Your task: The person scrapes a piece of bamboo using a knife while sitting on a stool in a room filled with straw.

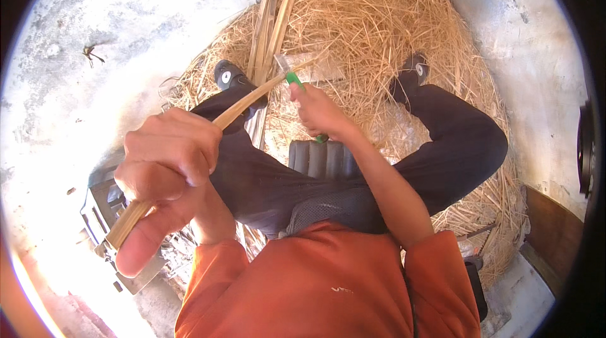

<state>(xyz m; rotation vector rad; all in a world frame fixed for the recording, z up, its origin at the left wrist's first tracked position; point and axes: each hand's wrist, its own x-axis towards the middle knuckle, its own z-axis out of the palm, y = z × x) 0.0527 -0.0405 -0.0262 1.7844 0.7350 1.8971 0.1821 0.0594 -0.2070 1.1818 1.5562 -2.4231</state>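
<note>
My left hand (167, 167) is closed round a long, pale strip of split wood or bamboo (243, 103), raised close to the camera at the left. The strip's butt end sticks out below my thumb, and its thin far end slants up to the right over the shavings. In my right hand (315, 111) is a knife with a green handle (294, 79), fingers wrapped round it. Its blade (281, 62) lies against or just beside the strip near the strip's thinner part; whether it is cutting in, I cannot tell.
Curly shavings (385, 16) cover the floor between and beyond my feet. Several uncut strips (271, 29) lie by my left shoe (228, 75). Pale walls (517, 35) stand on both sides. A metal object (101, 212) sits beside my left leg, and a dark ribbed pad (322, 158) between my thighs.
</note>
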